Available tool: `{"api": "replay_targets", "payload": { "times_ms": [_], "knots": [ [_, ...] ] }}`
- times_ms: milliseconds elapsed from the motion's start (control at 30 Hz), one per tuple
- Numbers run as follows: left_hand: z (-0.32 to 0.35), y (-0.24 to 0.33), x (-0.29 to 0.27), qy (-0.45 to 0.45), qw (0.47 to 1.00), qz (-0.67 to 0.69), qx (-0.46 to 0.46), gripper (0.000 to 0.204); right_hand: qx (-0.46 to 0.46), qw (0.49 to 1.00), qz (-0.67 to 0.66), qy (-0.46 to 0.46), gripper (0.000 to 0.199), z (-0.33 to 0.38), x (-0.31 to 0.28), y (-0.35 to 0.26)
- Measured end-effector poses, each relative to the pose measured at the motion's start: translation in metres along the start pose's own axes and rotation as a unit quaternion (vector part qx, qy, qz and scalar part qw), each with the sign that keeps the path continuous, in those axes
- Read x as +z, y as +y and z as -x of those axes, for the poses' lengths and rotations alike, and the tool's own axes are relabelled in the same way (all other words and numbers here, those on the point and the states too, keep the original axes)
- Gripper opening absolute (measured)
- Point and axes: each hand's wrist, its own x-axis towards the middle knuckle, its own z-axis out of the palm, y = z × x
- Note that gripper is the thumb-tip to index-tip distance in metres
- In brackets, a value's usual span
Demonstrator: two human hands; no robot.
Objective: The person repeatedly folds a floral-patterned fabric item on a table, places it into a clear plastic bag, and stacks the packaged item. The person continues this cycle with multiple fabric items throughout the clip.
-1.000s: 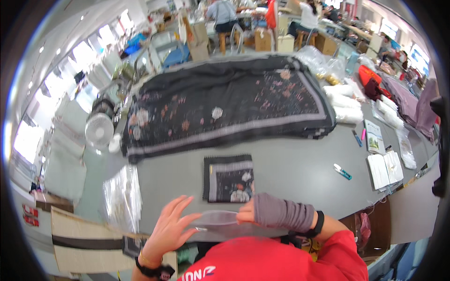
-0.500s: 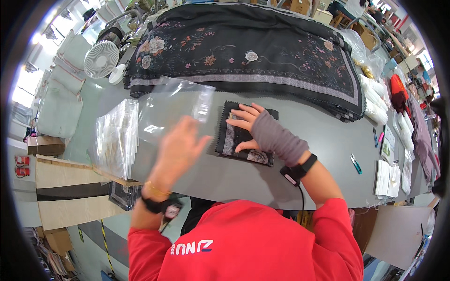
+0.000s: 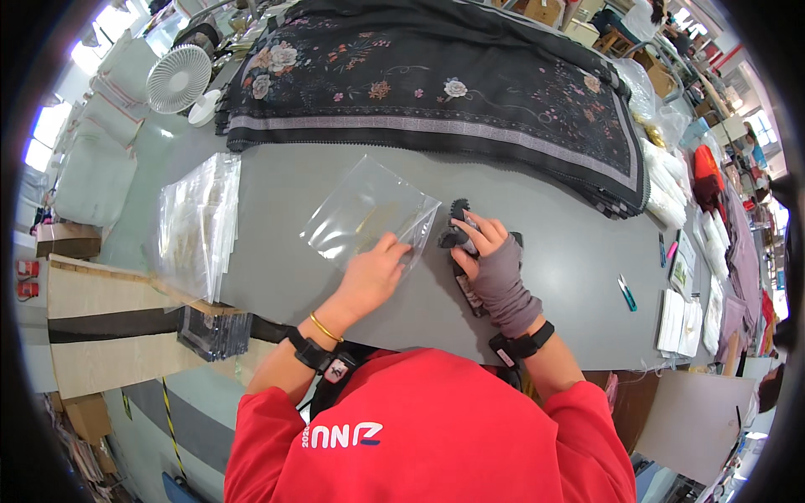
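Black folded cloth (image 3: 454, 238), scalloped edge curled up in right fingers (image 3: 480, 238).

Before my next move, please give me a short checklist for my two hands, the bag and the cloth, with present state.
1. Bag spread out, not crumpled: ok.
2. Left hand at the bag: ok; whether its fingers pinch it: cannot tell.
3. Bag mouth open: cannot tell.
4. Right hand holding the cloth: ok.
5. Cloth lying flat: not ok, one edge is curled up.
6. Snips away from both hands: ok, off to the right.
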Motion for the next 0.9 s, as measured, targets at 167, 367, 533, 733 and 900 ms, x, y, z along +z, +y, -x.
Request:
{"api": "replay_targets", "payload": {
  "times_ms": [167, 367, 533, 733, 900],
  "knots": [
    [-0.018, 0.014, 0.023, -0.040, 0.977, 0.187, -0.090, 0.056, -0.091, 0.989, -0.092, -0.077, 0.065, 0.015, 0.017, -0.026],
    [-0.017, 0.035, -0.007, 0.041, 0.998, 0.047, -0.012, 0.059, -0.116, 0.984, 0.067, -0.115, 0.050, 0.019, 0.047, -0.014],
    [-0.024, 0.065, -0.013, 0.102, 0.934, -0.273, 0.205, 0.051, -0.163, 0.975, 0.138, 0.057, 0.048, -0.025, 0.071, -0.042],
    [-0.017, 0.033, -0.032, -0.008, 0.979, -0.177, 0.105, 0.057, -0.176, 0.964, 0.054, -0.192, 0.083, 0.005, 0.006, -0.022],
    [-0.002, 0.035, -0.004, 0.007, 0.971, -0.110, 0.211, 0.056, -0.211, 0.946, 0.088, -0.231, 0.101, 0.013, -0.001, 0.004]
  ]
}}
